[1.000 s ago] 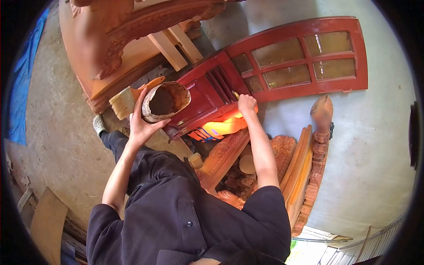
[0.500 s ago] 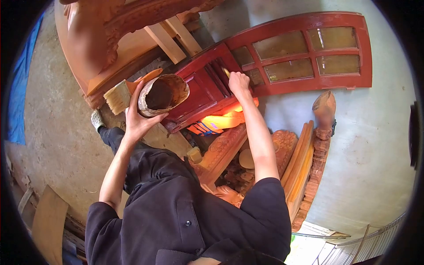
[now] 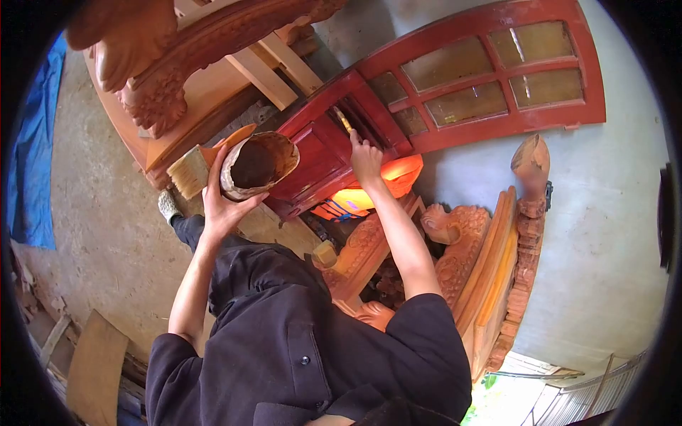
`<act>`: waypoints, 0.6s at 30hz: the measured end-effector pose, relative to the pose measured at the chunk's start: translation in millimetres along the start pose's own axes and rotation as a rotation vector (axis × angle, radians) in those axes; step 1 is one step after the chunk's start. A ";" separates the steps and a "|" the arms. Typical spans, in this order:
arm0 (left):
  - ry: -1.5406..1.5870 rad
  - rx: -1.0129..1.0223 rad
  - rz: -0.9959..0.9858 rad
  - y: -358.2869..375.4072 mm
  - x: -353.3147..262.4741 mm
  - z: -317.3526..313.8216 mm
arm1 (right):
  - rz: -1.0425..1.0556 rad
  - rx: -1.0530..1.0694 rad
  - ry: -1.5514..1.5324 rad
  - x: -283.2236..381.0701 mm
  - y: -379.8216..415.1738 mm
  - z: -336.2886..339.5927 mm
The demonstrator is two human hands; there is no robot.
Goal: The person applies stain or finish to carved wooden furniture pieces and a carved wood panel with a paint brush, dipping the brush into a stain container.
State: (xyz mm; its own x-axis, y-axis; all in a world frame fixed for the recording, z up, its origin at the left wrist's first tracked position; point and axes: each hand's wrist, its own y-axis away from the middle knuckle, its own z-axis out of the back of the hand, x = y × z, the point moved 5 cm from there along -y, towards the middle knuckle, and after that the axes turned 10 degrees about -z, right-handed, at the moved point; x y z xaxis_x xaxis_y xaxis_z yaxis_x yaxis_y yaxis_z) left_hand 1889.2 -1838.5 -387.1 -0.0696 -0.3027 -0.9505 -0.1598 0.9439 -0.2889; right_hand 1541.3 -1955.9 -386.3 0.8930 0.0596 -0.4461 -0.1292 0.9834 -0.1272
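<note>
My left hand (image 3: 226, 209) grips a round can (image 3: 233, 170) with dark contents and a crusted rim. The same hand keeps a wide paintbrush (image 3: 187, 174) against the can's side, its pale bristles pointing left and its orange handle behind the can. My right hand (image 3: 366, 157) is closed around a slim paintbrush (image 3: 345, 121) with a yellowish handle. The tip of that brush is at the grooved lower panel of a dark red wooden door (image 3: 312, 153), which has glass panes in its other half and leans against the wall.
Carved wooden furniture (image 3: 153, 99) stands at upper left, with pale planks (image 3: 263, 82) beside it. An orange bundle (image 3: 398, 177) lies below the door. More carved pieces (image 3: 465, 245) are stacked at right, and a blue tarp (image 3: 35, 163) hangs at far left.
My right hand has moved left and a little down along the door, taking the slim brush with it. My left hand still holds the can and wide brush. The view has shifted slightly.
</note>
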 end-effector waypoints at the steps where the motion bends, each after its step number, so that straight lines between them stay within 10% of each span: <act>1: -0.002 0.005 0.007 -0.6 0.3 -0.9 | -0.013 -0.001 -0.002 -0.7 4.1 -3.2; 8: 0.016 -0.005 -0.016 -2.2 -1.5 -5.1 | -0.080 0.224 0.074 -7.2 6.2 -30.5; 13: -0.040 0.093 -0.096 -7.0 -8.6 -5.3 | 0.000 -0.273 -0.167 6.4 -9.2 -10.0; 18: -0.243 0.139 -0.074 -12.2 -39.2 23.7 | -0.104 0.070 -0.234 -20.1 -21.0 -25.7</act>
State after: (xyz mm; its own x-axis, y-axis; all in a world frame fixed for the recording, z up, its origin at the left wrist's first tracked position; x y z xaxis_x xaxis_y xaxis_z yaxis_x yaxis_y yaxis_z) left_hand 1917.2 -1835.0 -349.0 0.1778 -0.3472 -0.9208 -0.0177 0.9344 -0.3557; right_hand 1515.0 -1982.2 -397.4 0.9764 -0.0123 -0.2157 -0.0087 0.9953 -0.0964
